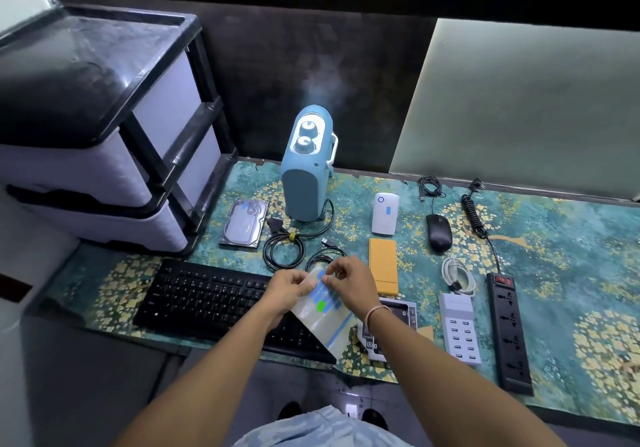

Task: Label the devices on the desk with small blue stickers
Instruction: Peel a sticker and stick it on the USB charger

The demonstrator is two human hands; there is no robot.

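Observation:
A sticker sheet [327, 322] with small blue stickers and one green one is held above the black keyboard [207, 299]. My left hand [289, 289] grips the sheet's left edge. My right hand [348, 282] pinches a blue sticker near the sheet's top. Spread on the desk are a hard drive [244, 223] and a white power bank [385, 214], each with a small blue sticker on it. There are also a blue heater [306, 169], an orange box [382, 264], a black mouse [438, 232], a white USB charging hub [460, 327] and a black power strip [509, 330].
A teal floral mat [571, 273] covers the desk. Coiled black cables [285, 251] lie behind the keyboard and a white cable [457, 275] lies by the hub. A black-framed drawer unit [104, 135] stands at the left. A small packaged item [405, 311] lies under my right wrist.

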